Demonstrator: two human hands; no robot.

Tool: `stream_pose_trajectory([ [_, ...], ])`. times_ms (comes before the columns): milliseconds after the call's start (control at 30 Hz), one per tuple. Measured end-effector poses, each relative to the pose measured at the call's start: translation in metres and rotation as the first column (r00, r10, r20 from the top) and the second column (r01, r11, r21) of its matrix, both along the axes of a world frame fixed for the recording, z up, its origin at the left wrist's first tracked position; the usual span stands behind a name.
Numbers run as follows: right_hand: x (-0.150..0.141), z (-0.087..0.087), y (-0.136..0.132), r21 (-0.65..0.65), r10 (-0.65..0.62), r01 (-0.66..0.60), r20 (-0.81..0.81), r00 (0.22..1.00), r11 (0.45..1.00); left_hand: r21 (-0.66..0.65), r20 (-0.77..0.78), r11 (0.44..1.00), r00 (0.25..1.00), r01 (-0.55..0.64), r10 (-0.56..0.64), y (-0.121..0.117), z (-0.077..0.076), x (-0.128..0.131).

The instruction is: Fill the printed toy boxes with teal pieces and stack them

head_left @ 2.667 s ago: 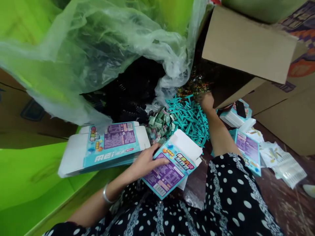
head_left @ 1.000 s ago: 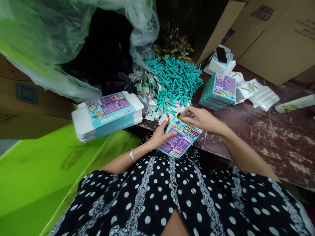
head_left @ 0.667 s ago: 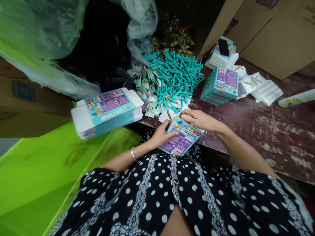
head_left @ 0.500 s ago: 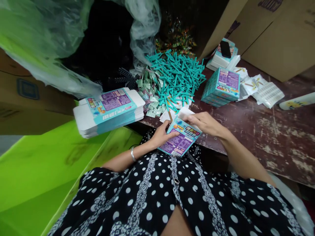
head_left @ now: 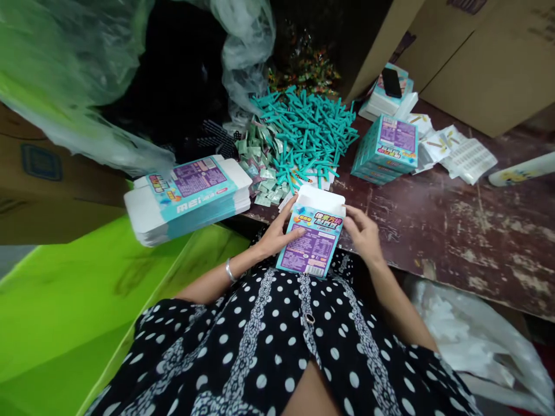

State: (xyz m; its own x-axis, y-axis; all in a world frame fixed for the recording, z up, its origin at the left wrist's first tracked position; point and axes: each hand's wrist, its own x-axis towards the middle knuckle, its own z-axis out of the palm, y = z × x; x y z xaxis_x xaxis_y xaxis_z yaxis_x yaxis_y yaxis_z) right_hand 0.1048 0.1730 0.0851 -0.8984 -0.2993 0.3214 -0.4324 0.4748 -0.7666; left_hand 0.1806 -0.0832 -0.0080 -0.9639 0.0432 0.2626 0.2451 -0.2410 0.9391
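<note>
A teal and purple printed carton (head_left: 310, 248) rests against my lap at the table edge, its white top flap (head_left: 323, 199) standing up. My left hand (head_left: 277, 234) grips its left side, with the thumb across the printed front and the other fingers behind. At the upper right corner, my right hand (head_left: 364, 234) has a fingertip against the carton's edge by the flap. Its thumb and fingers are apart. Beyond the carton lies a heap of teal stick-like pieces (head_left: 310, 136), beside small green foil sachets (head_left: 262, 150). Flattened cartons (head_left: 195, 190) form a stack left of my hands.
Finished-looking cartons (head_left: 385, 147) stand on the dark red table (head_left: 433, 225) at the right. Behind them a black phone (head_left: 391, 82) lies on more cartons. White printed packets (head_left: 468, 153) and large cardboard boxes (head_left: 485, 69) are farther right. A clear plastic bag (head_left: 468, 341) hangs below the table edge.
My right hand has moved from the carton's top to its right edge. The white top flap now stands up in plain view, and the carton has turned more upright towards me.
</note>
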Motion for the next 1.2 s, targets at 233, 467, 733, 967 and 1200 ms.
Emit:
stream_pose_trajectory([
  [233, 0.029, -0.045, -0.022, -0.131, -0.153, 0.146, -0.05, 0.987, 0.981, -0.12, -0.006, 0.978, 0.986, -0.168, 0.168, 0.007, -0.001, -0.028],
  [467, 0.019, -0.039, -0.038, -0.355, -0.187, 0.185, 0.03, 0.982, 0.916, 0.069, 0.012, 0.967, 0.97, -0.244, 0.244, 0.003, 0.015, -0.044],
  [733, 0.002, 0.002, -0.019, -0.235, 0.262, -0.207, 0.238, 0.935, 0.95, -0.205, 0.005, 0.979, 1.0, 0.011, -0.01, -0.024, 0.058, -0.041],
  [967, -0.006, 0.046, -0.014, 0.013, 0.382, -0.427, 0.421, 0.823, 0.904, -0.394, -0.085, 0.919, 0.996, -0.022, -0.013, -0.027, 0.078, -0.035],
  [1200, -0.003, 0.042, -0.02, -0.047, 0.291, -0.298, 0.411, 0.864, 0.953, -0.258, -0.045, 0.962, 0.996, -0.087, 0.078, -0.021, 0.079, -0.036],
])
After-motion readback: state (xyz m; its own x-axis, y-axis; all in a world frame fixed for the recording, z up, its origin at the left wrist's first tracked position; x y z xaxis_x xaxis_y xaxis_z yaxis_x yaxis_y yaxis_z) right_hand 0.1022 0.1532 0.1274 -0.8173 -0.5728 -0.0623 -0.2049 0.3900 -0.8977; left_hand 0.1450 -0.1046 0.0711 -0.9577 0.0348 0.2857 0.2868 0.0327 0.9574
